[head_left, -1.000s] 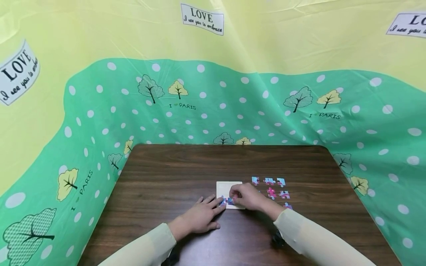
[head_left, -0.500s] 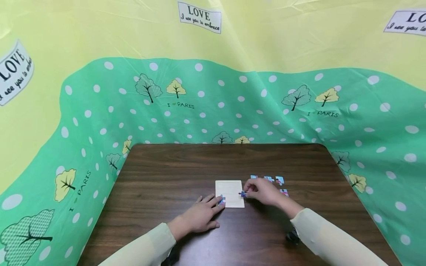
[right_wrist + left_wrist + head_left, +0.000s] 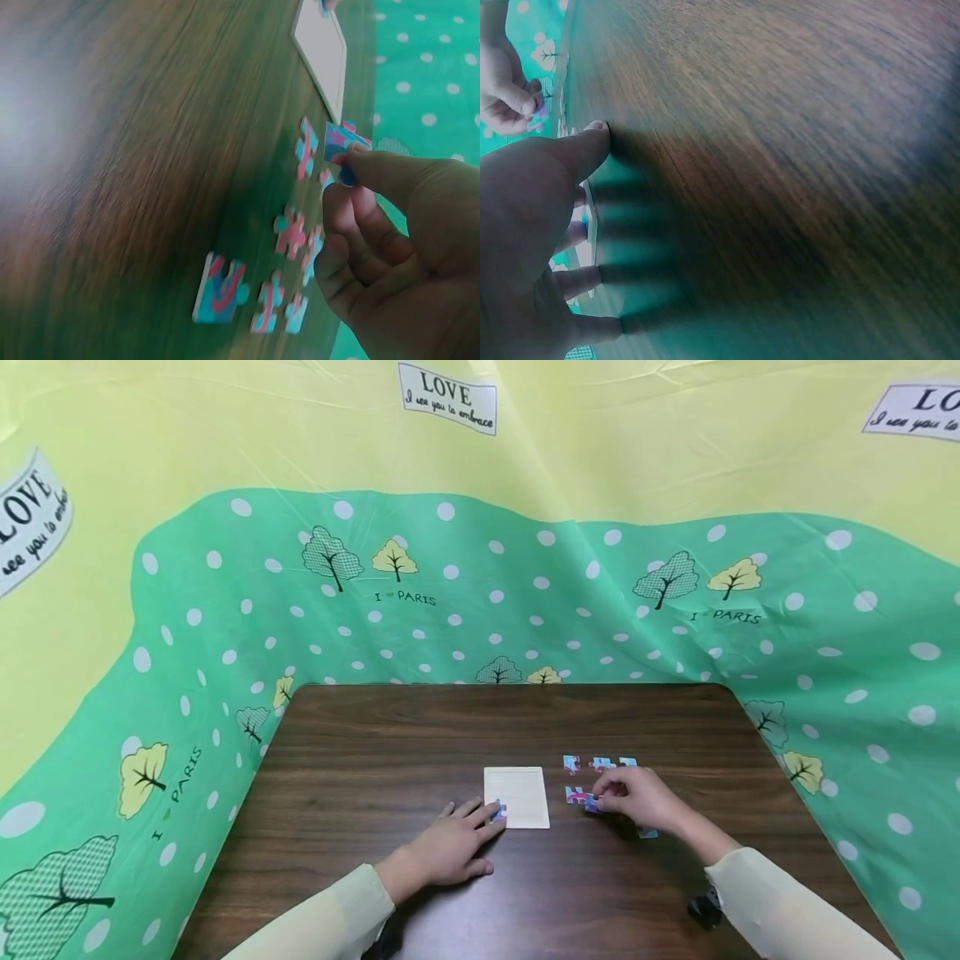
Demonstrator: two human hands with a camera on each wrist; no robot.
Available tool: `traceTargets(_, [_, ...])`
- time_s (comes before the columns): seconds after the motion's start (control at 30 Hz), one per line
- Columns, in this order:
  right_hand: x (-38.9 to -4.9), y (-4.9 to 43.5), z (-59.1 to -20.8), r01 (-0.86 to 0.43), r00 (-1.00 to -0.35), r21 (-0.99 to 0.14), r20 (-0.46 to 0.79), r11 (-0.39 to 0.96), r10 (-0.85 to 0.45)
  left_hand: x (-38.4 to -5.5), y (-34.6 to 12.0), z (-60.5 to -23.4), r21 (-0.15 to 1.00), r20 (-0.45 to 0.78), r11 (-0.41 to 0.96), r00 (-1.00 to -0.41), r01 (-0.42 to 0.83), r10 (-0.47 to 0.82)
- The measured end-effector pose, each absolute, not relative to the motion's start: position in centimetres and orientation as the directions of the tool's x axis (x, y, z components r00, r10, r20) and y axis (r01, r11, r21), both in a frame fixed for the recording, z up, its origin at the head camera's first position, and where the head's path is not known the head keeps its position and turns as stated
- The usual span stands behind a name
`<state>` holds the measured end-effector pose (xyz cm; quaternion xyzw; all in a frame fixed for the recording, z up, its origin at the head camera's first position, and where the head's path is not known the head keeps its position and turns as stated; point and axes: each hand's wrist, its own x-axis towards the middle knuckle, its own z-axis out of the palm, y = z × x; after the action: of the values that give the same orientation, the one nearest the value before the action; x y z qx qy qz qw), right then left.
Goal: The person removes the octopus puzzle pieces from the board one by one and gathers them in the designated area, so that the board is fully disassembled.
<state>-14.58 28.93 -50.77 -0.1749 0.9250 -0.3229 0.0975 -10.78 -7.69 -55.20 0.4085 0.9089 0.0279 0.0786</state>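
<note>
A square cream puzzle tray [image 3: 525,787] lies on the table. One puzzle piece [image 3: 498,812] sits in its near left corner, with fingertips of my left hand [image 3: 452,850] resting on it. That hand lies with its fingers straight and spread. To the right of the tray, my right hand [image 3: 643,799] pinches another puzzle piece [image 3: 339,141], blue and purple with a pink star, between thumb and fingers. It hovers over the loose pieces and hides some of them in the head view.
Several loose puzzle pieces lie right of the tray, among them a pink piece [image 3: 291,232] and a blue piece with a straight edge [image 3: 219,291]. The dark wooden table [image 3: 390,735] is backed by a green and yellow printed cloth [image 3: 480,568].
My right hand has lifted a puzzle piece off the tray and carried it right, over the loose pieces. My left hand has stayed at the tray's corner.
</note>
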Motion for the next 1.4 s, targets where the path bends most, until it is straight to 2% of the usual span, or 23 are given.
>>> traceTargets(0.67, [-13.4,31.0,-51.7,-0.143,-0.909,-0.619,-0.227,0.772,-0.350,-10.8,-7.6,-55.3,0.114,-0.134,0.674,-0.661,0.730,0.738])
traceTargets(1.03, [-13.1,30.8,-52.3,-0.199,-0.922,-0.526,-0.187,0.827,-0.341,-10.7,-7.5,-55.3,0.118,-0.133,0.678,-0.665,0.725,0.735])
traceTargets(1.4, [-13.2,30.7,-52.6,-0.190,-0.931,-0.467,-0.193,0.864,-0.309,-10.7,-7.6,-55.2,0.119,-0.124,0.672,-0.661,0.730,0.740])
